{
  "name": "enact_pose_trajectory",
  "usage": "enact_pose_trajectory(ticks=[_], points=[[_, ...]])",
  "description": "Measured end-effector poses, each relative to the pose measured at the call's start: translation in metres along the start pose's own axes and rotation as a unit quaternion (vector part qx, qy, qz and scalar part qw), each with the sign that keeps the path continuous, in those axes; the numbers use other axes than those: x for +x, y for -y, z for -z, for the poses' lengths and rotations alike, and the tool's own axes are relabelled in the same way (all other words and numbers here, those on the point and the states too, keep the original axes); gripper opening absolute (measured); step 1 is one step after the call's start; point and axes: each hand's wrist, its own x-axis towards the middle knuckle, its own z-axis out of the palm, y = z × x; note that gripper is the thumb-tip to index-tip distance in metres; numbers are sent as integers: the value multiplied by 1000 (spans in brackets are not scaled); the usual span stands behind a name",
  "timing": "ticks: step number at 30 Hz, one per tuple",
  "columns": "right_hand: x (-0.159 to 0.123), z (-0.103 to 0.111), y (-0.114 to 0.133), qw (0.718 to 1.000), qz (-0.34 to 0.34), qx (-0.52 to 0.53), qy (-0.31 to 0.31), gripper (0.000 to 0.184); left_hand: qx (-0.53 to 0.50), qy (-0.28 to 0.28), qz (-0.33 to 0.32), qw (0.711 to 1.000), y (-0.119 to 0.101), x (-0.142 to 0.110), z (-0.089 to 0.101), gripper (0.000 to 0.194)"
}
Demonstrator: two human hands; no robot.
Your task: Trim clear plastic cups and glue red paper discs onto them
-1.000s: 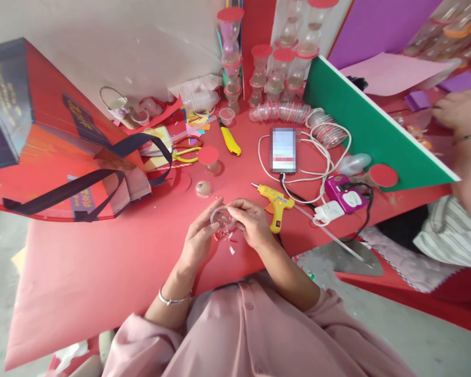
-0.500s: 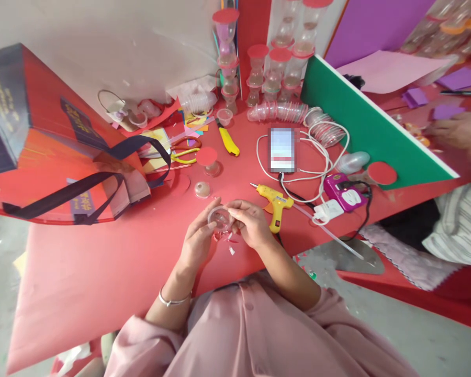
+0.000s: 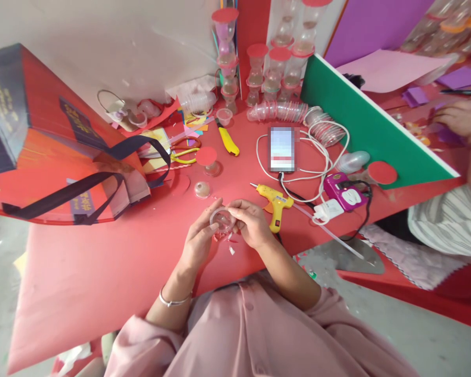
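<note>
Both my hands meet over the near edge of the red table (image 3: pixel 102 272). My left hand (image 3: pixel 198 238) and my right hand (image 3: pixel 251 222) pinch a small clear plastic cup (image 3: pixel 222 219) between their fingertips, held just above the tabletop. Small red and white scraps (image 3: pixel 227 242) lie under it. A yellow glue gun (image 3: pixel 275 200) rests just right of my right hand. Another small clear cup (image 3: pixel 202 189) and a cup with a red disc on top (image 3: pixel 209 159) stand beyond my hands.
A red gift bag (image 3: pixel 55 146) lies on its side at the left. Behind are stacked clear cups (image 3: pixel 277 111), hourglass-like cup towers (image 3: pixel 227 52), a yellow knife (image 3: pixel 230 142), scissors (image 3: pixel 184 149), a phone (image 3: pixel 282 149), white cables and a purple power adapter (image 3: pixel 343 191). Another person's hand (image 3: pixel 463 118) works beyond a green board (image 3: pixel 369 131).
My hands have stayed put with the clear cup, only shifting their fingers slightly. The other person's hand at the right has moved over the purple papers.
</note>
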Motion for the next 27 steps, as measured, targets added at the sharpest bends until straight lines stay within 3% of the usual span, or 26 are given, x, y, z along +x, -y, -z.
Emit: enact_pose_trajectory(ticks=[10,21,27], points=[[2,3,-2,1000,1,-4,-3,29,38,9,-11,999,5,-1,7,56],[1,3,0,1000,-14,14,3,27,4,-8,-8,1000,0,1,1,55],[0,0,2,1000,2,3,-9,31,47,-9,-10,999,3,-1,3,56]])
